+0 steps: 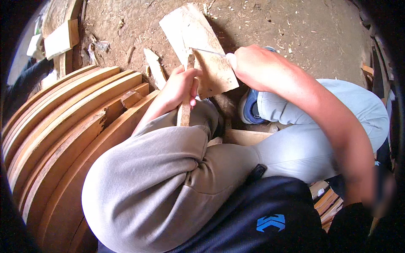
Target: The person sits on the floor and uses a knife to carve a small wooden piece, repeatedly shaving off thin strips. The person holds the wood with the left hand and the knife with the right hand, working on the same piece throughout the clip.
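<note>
My left hand point(177, 86) is wrapped round a narrow wooden stick point(184, 113), whose near end points back over my knee. Out from my right hand point(251, 63) sticks a thin metal tool point(209, 52), a slim blade or rod; the fist hides its handle. The tool's tip meets or almost meets the far end of the stick; I cannot tell whether they touch. Behind both lies a pale, flat wooden board point(195, 31), slanting from the ground toward my feet.
Several long planks point(76, 111) are stacked on the left, close to my left forearm. A pointed wood offcut point(155, 67) lies beside the board. Chips are scattered over the dirt floor point(295, 25). My blue shoe point(252, 110) and bent knees are close below the hands.
</note>
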`<state>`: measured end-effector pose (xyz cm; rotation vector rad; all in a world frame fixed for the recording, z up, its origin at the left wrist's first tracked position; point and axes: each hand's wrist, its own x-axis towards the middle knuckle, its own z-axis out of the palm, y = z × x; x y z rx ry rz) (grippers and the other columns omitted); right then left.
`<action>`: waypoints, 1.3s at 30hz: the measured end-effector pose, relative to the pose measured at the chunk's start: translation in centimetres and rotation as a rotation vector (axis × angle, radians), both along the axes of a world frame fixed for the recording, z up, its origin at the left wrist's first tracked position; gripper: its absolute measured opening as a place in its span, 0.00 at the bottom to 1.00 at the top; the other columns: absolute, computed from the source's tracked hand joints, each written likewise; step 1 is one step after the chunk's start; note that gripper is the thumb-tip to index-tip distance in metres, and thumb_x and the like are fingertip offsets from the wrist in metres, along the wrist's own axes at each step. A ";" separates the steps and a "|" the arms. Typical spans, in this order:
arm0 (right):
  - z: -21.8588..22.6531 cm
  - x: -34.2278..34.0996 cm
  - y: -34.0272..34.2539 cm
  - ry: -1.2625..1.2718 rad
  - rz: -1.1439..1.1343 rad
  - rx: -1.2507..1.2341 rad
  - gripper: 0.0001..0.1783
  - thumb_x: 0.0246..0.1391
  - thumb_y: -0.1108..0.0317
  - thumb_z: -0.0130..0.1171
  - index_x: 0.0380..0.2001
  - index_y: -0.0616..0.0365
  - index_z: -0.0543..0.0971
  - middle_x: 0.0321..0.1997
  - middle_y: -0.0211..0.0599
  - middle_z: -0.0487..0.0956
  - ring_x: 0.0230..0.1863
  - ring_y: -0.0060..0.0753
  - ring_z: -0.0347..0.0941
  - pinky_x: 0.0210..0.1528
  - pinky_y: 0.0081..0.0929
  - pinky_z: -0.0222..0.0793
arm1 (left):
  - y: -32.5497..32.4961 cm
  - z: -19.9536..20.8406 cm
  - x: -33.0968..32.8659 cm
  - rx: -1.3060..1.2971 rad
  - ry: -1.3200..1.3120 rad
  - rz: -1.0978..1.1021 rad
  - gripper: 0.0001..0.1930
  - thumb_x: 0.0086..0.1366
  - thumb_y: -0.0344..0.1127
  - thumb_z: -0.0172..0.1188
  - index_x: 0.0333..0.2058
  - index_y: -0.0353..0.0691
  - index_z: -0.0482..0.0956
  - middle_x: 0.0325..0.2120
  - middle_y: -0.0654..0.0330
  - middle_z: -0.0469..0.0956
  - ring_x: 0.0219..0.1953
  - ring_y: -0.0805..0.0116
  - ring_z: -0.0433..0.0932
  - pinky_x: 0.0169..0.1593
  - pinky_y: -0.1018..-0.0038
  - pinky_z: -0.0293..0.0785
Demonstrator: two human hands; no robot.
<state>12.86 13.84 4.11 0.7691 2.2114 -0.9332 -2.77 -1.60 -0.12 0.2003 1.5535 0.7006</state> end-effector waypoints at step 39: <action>-0.7 -0.6 -5.9 -0.039 -0.147 0.260 0.13 0.62 0.68 0.48 0.40 0.64 0.79 0.37 0.50 0.84 0.40 0.44 0.84 0.38 0.37 0.82 | 0.2 0.0 0.6 -0.042 0.096 -0.013 0.12 0.69 0.39 0.49 0.28 0.40 0.66 0.11 0.64 0.63 0.08 0.71 0.63 0.10 0.74 0.61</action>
